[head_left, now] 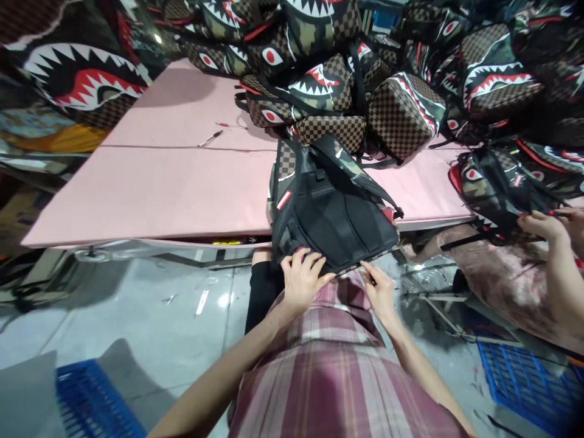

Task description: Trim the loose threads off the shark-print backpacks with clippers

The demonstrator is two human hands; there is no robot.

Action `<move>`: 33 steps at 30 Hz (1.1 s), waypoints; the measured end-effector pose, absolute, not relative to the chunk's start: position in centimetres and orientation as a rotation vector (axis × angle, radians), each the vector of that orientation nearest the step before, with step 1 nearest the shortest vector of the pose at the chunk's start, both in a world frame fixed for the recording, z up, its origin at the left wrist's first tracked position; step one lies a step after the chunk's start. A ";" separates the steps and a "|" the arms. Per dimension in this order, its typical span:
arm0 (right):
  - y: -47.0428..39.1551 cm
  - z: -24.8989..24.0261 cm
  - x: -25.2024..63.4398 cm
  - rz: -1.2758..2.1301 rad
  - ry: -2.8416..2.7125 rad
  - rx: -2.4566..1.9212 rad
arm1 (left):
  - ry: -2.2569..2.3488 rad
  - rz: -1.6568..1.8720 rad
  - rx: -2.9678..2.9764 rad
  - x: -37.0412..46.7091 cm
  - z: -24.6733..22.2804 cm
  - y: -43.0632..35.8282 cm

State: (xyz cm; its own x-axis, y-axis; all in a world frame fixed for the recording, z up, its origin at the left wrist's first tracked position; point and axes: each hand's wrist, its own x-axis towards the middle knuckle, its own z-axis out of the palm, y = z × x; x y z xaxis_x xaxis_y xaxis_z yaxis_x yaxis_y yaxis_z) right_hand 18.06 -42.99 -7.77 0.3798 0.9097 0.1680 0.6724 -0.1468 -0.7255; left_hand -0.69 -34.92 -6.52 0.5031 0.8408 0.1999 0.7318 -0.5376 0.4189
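A backpack with a padded black back panel, shoulder straps and checkered and camouflage sides lies back-side up. Its upper part rests on the pink table, and its bottom end hangs over the front edge toward my lap. My left hand grips the near left corner, fingers on top of the panel. At the near right edge, my right hand pinches the checkered bottom seam, its fingers partly hidden below. A small red and white label shows on the left strap.
Many shark-mouth backpacks are heaped along the back of the pink table. A pen lies at left. To the right, another person's hands work on a similar backpack. Blue plastic crates stand on the floor.
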 end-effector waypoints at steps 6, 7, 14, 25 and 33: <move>-44.5 -5.7 20.4 0.223 -1.398 -2.271 | 1.002 0.426 2.504 2.5 -5.0 -32.7; -44.7 -5.6 20.5 0.221 -1.428 -2.296 | 0.929 0.370 2.526 3.1 -4.9 -32.4; -45.5 -6.0 19.3 0.217 -1.616 -2.131 | 0.899 0.224 2.551 4.2 -5.1 -33.1; -44.3 -5.7 18.2 0.115 -1.776 -2.111 | 1.088 0.142 2.186 5.0 -4.6 -32.1; -43.8 -5.6 18.5 0.138 -1.846 -2.053 | 1.105 0.190 2.199 5.3 -4.9 -33.0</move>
